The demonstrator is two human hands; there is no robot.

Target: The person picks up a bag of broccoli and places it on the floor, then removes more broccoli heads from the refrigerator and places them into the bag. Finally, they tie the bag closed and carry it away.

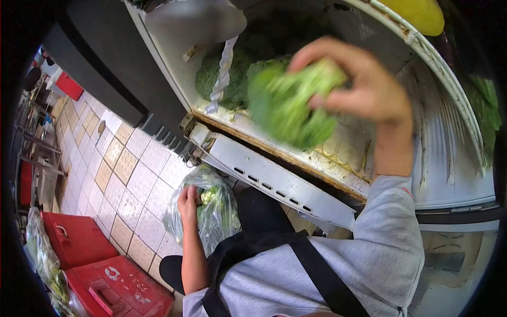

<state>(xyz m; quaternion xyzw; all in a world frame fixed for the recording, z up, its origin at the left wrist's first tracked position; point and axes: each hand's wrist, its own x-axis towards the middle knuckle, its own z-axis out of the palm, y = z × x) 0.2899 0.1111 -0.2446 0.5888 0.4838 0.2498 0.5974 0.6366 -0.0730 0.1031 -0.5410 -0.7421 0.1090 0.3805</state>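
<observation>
My right hand [364, 90] grips a green broccoli head [290, 103], blurred, in front of the open bottom of a white fridge [338, 158]. More broccoli [232, 74] lies inside the fridge beside a twisted clear plastic bag [224, 71]. Lower left, my left hand [188, 203] holds the mouth of a clear plastic bag [211, 216] standing on the floor with greens inside. I wear a grey sweatshirt and a black apron.
The fridge door [454, 105] stands open at the right, with leafy greens [488, 105] beyond it. Red plastic crates [100, 264] sit on the tiled floor [132, 169] at lower left, next to another bag of vegetables [45, 264].
</observation>
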